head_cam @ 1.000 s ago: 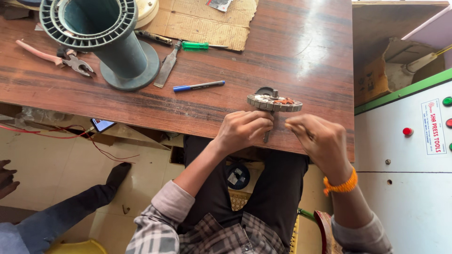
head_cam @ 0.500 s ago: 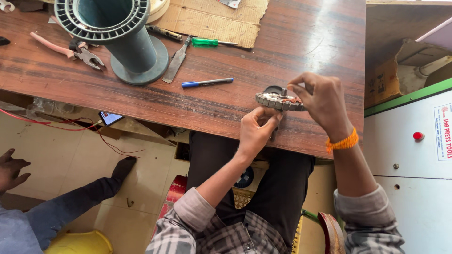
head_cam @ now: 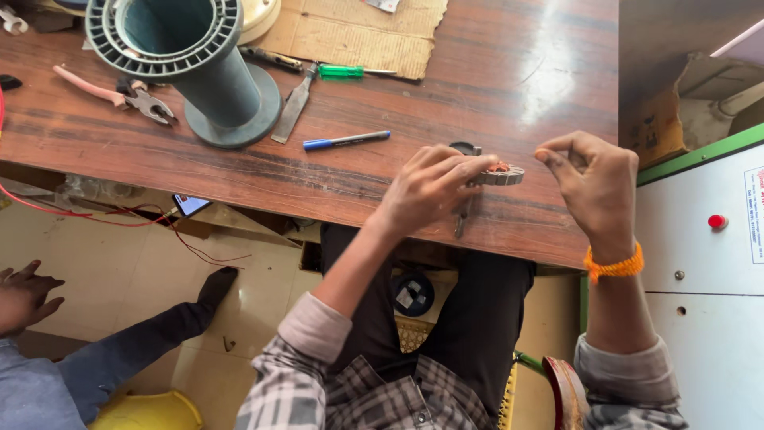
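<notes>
Wooden table (head_cam: 509, 87), large grey-green spool (head_cam: 191, 56) far left of grip, left hand (head_cam: 430, 187) clamped on round metal stator (head_cam: 501, 173) at table's near edge, right hand (head_cam: 593, 187) just right, fingertips pinched together, blue pen (head_cam: 346, 141) nearby left.

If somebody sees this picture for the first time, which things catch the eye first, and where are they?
Near the wooden table's front edge, the left hand grips a small round metal part with copper windings, while the right hand, pinched shut, hovers just beside it. At the far left corner stands a large grey-green plastic spool, with pink-handled pliers to its left.
</notes>
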